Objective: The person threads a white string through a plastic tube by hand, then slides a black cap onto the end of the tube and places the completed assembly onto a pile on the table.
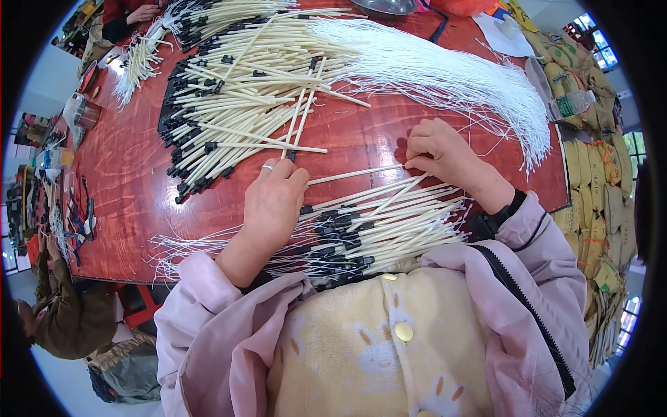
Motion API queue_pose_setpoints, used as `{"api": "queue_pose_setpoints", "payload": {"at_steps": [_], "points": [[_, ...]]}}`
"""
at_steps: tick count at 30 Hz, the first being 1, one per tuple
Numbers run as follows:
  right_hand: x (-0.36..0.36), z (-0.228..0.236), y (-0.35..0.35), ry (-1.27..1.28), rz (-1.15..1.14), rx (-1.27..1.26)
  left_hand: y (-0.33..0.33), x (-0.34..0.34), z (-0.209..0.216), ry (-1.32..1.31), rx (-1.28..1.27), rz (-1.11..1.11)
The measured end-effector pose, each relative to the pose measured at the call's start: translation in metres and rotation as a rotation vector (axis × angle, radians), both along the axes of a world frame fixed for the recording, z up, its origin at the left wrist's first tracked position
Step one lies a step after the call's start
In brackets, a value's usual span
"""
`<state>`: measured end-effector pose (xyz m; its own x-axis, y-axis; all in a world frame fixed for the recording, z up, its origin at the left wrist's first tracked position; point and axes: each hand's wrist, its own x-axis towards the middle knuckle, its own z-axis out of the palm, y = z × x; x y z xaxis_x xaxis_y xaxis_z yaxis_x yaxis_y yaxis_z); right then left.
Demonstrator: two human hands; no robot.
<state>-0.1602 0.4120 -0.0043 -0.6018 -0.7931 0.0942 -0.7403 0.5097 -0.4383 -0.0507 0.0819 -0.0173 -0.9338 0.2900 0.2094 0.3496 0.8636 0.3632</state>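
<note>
A cream tube lies level between my two hands, above the near bundle. My left hand, a ring on one finger, closes round its left end and hides that end. My right hand pinches at its right end; whether a thread is between those fingers I cannot tell. Right below, near my body, lies a bundle of finished-looking cream tubes with black end pieces and white strings trailing left. A big heap of similar tubes spreads beyond my left hand, some lying crosswise.
Long white strings fan across the red table at the far right. A metal bowl stands at the far edge, a plastic bottle at the right. Stacked sacks line the right side. Other people sit at the left and far left.
</note>
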Motion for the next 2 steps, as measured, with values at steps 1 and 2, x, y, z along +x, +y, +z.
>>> {"api": "queue_pose_setpoints", "payload": {"at_steps": [1,2], "points": [[0.0006,-0.0005,-0.0022,-0.005,-0.017,0.0,0.0004,0.0003,0.0001,0.001,-0.005,0.0],[0.0009,-0.0006,-0.0022,-0.006,-0.018,0.001,0.001,0.0009,0.0003,0.001,-0.01,-0.001]]}}
